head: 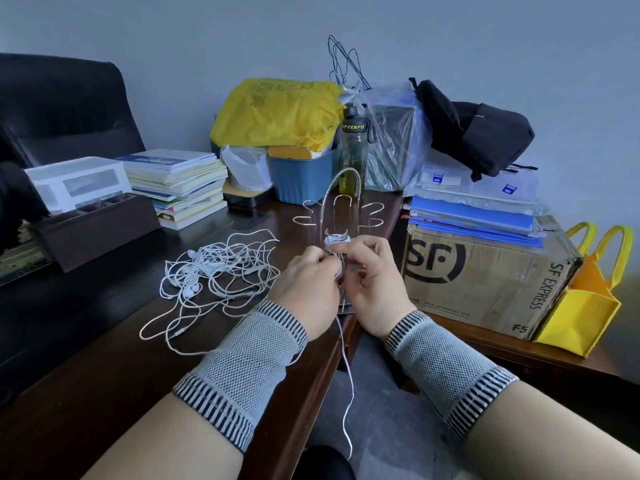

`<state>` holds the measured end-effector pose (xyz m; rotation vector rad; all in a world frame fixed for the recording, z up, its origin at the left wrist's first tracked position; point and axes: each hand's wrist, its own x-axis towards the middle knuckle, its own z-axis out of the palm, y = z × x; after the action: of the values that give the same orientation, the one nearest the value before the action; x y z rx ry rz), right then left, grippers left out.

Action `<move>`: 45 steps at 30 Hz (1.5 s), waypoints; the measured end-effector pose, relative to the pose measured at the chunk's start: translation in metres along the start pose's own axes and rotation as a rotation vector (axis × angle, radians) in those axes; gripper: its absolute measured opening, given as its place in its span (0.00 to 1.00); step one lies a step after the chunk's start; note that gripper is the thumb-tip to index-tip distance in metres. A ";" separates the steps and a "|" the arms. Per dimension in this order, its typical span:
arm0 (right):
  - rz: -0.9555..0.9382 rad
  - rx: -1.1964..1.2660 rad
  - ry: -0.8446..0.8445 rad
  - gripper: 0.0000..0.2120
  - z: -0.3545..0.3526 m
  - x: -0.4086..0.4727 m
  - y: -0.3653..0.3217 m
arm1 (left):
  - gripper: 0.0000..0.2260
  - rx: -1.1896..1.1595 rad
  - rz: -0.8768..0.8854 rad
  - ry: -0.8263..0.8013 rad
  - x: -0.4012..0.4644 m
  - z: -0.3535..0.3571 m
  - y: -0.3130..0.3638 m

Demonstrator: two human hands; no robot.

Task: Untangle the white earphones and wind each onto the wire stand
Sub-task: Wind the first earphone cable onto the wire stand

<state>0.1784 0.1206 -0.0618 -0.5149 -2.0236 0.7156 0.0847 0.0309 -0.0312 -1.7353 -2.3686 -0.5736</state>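
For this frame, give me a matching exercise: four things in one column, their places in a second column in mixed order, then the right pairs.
Things:
1. tangled earphones
2. wire stand
3. cardboard box
4. stack of books

Places:
A. far left part of the desk, beside a white plastic organiser
B. low table to the right, under blue folders
C. right behind both hands, at the desk's edge
D. loose on the desk, left of the left hand

Pairs: 1-D, 2-C, 3-B, 4-A

Grey knit wristbands (pixel 242 372), dark-striped edges
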 end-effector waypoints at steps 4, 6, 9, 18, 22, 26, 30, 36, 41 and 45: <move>-0.004 -0.002 0.011 0.15 0.002 0.006 0.004 | 0.05 0.060 0.001 0.002 0.000 -0.006 0.001; 0.014 -0.005 0.019 0.08 0.003 0.010 0.004 | 0.04 0.032 -0.013 0.050 0.000 -0.013 0.002; 0.086 0.019 0.057 0.04 0.001 0.014 0.004 | 0.05 -0.143 -0.144 0.084 0.001 -0.020 0.000; 0.466 0.487 0.089 0.07 -0.010 0.015 -0.015 | 0.08 -1.131 -0.242 0.055 0.007 -0.031 -0.015; 0.549 0.518 0.121 0.08 -0.005 0.022 -0.015 | 0.14 -0.997 -0.304 0.222 0.024 -0.026 -0.009; 0.616 0.443 0.164 0.12 -0.001 0.032 -0.012 | 0.17 -0.577 -0.346 0.256 0.036 -0.023 -0.004; 0.650 0.354 0.192 0.15 -0.002 0.041 -0.014 | 0.21 -0.273 -0.349 0.170 0.039 -0.020 -0.005; 0.664 0.253 0.183 0.15 -0.004 0.047 -0.016 | 0.21 -0.242 -0.376 0.118 0.041 -0.014 -0.006; 0.631 0.202 0.171 0.16 -0.007 0.047 -0.014 | 0.18 -0.258 -0.359 0.039 0.034 -0.004 -0.006; 0.618 0.276 0.201 0.14 -0.005 0.044 -0.010 | 0.19 -0.254 -0.345 0.015 0.023 0.000 -0.006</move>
<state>0.1593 0.1404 -0.0261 -1.0189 -1.5411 1.2345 0.0719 0.0498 -0.0240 -1.4005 -2.7032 -0.9695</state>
